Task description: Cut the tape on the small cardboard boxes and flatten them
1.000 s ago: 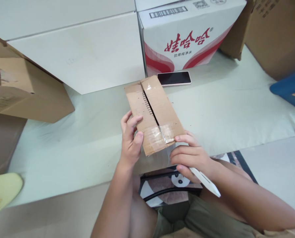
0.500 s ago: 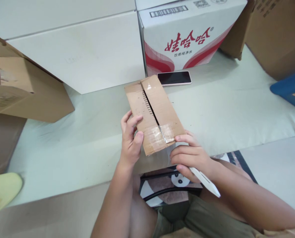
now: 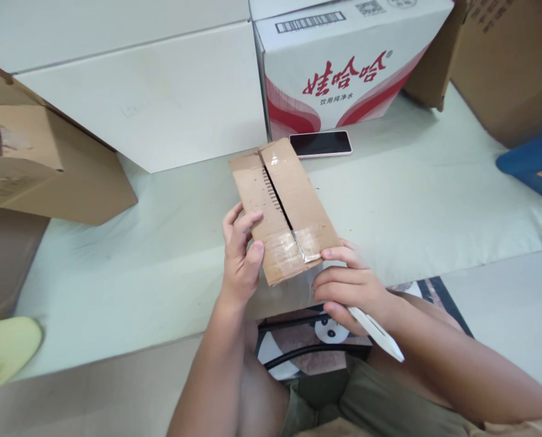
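A small brown cardboard box [image 3: 304, 200] is held tilted in front of me, its top seam partly split and clear tape over the near end. My left hand [image 3: 242, 255] grips its left side, thumb and fingers pressed to the edge. Around a white utility knife [image 3: 377, 334] my right hand [image 3: 350, 282] is closed, the slotted handle pointing back toward my forearm. The index fingertip of that hand touches the box's near right corner. Whether a blade is out cannot be seen.
Behind the box lies a phone [image 3: 320, 143] against a white and red carton [image 3: 343, 79]. A big white box [image 3: 152, 97] stands at the back left, an open cardboard box [image 3: 84, 164] farther left. A blue container [image 3: 532, 162] sits right, a yellow one [image 3: 11, 346] left, on pale cloth [image 3: 161, 255].
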A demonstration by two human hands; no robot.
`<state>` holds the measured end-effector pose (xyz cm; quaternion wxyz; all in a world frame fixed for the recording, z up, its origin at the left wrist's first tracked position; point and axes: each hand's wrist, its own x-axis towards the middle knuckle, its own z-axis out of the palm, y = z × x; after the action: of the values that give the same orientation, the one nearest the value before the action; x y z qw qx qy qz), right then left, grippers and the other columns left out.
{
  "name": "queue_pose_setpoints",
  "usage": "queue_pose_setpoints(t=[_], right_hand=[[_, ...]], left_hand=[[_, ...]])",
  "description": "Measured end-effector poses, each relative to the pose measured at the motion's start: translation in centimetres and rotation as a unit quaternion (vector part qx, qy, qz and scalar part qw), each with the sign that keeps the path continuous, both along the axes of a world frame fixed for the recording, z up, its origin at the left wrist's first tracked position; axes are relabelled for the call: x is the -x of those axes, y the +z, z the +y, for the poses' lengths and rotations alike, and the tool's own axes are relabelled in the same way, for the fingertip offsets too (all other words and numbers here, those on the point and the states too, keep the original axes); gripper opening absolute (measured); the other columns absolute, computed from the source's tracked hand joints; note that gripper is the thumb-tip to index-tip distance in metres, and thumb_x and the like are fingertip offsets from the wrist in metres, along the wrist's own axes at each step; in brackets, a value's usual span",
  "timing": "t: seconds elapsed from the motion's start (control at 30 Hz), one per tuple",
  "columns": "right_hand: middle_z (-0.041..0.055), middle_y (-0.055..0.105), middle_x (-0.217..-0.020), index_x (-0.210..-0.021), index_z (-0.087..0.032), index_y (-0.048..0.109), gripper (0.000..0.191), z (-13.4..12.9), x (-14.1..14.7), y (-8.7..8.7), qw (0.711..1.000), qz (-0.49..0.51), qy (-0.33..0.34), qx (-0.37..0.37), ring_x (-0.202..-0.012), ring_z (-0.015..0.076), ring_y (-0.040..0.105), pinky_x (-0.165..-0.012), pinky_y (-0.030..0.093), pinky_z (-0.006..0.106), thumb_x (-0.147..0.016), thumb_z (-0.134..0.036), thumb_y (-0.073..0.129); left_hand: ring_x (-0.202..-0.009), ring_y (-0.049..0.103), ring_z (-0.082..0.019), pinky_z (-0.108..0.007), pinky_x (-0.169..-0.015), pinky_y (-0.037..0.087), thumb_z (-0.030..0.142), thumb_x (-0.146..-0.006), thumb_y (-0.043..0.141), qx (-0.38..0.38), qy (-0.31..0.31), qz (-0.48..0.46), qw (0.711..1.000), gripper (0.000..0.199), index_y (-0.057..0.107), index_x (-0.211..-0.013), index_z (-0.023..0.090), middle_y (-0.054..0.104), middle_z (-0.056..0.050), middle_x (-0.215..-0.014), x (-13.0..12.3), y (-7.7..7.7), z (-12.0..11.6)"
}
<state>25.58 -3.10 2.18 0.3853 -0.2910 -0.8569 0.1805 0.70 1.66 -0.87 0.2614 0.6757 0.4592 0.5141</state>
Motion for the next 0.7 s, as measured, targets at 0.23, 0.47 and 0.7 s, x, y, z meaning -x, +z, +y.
queue_pose_setpoints(t=[0.23,0.47,0.7], right_hand=[[-0.0023,0.077,-0.082,-0.092,-0.027,0.068,0.011,0.0,0.06,0.07,1.0,0.004,-0.003,0.003,-0.133,0.0192,0.06,-0.135,0.017,0.033,-0.098,-0.028,0.058],[-0.002,0.077,-0.083,-0.092,-0.027,0.068,0.012,-0.07,0.1,0.08,1.0,0.006,-0.002,0.008,-0.134,0.0194,0.059,-0.134,0.018,0.033,-0.098,-0.028,0.058],[-0.0013,0.077,-0.084,-0.091,-0.027,0.069,0.014,-0.04,0.0,0.01,1.0,-0.008,-0.001,0.003,-0.134,0.0199,0.059,-0.134,0.019,0.036,-0.099,-0.028,0.057]], left_hand=[[-0.148,0.049,-0.032,-0.048,-0.111,0.054,0.061,-0.105,0.048,-0.006,0.004,-0.001,1.0,0.043,0.061,-0.137,0.034,0.05,-0.011,-0.148,-0.05,0.1,0.01],[-0.15,0.047,-0.033,-0.049,-0.11,0.055,0.063,-0.105,0.046,0.005,0.003,0.009,1.0,0.046,0.06,-0.137,0.032,0.049,-0.012,-0.149,0.07,0.09,0.01],[-0.151,0.046,-0.032,-0.048,-0.112,0.053,0.064,-0.105,0.046,0.009,0.003,0.009,1.0,0.047,0.059,-0.137,0.033,0.049,-0.011,-0.149,0.04,0.08,-0.01]])
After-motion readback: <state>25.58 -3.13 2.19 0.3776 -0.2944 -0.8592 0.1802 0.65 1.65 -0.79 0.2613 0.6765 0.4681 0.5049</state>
